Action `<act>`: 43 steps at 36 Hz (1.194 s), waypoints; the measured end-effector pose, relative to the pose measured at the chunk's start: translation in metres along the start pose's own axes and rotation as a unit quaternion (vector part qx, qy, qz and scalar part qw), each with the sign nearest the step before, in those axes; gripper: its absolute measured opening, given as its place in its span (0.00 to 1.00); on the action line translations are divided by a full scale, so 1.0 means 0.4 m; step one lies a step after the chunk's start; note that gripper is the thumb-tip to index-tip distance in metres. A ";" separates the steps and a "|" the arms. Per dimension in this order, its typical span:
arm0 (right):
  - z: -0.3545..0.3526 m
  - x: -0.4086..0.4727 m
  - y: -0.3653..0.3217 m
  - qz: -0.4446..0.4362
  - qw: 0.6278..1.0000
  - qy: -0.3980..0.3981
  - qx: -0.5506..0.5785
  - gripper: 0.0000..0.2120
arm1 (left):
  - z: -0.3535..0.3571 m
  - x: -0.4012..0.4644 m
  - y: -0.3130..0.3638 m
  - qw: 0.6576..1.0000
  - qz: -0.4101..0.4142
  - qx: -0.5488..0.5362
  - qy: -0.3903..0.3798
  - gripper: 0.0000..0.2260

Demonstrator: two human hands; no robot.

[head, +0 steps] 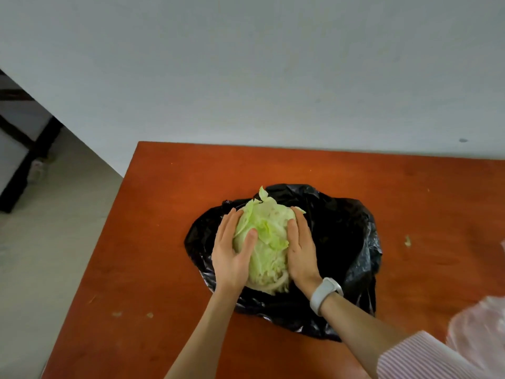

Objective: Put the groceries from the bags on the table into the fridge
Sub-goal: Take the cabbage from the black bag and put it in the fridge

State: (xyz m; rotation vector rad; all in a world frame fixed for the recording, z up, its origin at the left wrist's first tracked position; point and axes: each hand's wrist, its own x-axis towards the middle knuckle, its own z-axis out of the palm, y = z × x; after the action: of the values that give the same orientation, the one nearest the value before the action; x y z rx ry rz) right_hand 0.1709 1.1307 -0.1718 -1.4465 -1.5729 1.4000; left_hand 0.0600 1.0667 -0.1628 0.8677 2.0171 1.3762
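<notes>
Pale wall (246,64), grey floor (54,214), dark-framed furniture (24,138)

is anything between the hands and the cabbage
Nothing visible: the left hand and right hand press directly on the cabbage, which sits on top of the black bag.
</notes>
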 end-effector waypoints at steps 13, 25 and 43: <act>-0.028 -0.033 -0.168 -0.065 0.994 0.080 0.042 0.32 | -0.049 0.017 0.143 0.992 0.106 -0.061 0.027 0.25; -0.203 -0.127 -0.500 -0.217 0.950 0.148 -0.167 0.33 | -0.041 -0.049 0.378 0.950 0.120 -0.288 0.005 0.28; -0.654 -0.601 -0.552 -0.421 0.817 0.393 -0.024 0.29 | 0.082 -0.468 0.781 0.823 0.498 -0.257 -0.093 0.27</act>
State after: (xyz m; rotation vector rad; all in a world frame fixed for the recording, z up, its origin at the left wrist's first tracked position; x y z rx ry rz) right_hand 0.3937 1.0145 0.1627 -0.9176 -1.3688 0.1803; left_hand 0.2690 1.0280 0.1350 1.7978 0.8752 2.0974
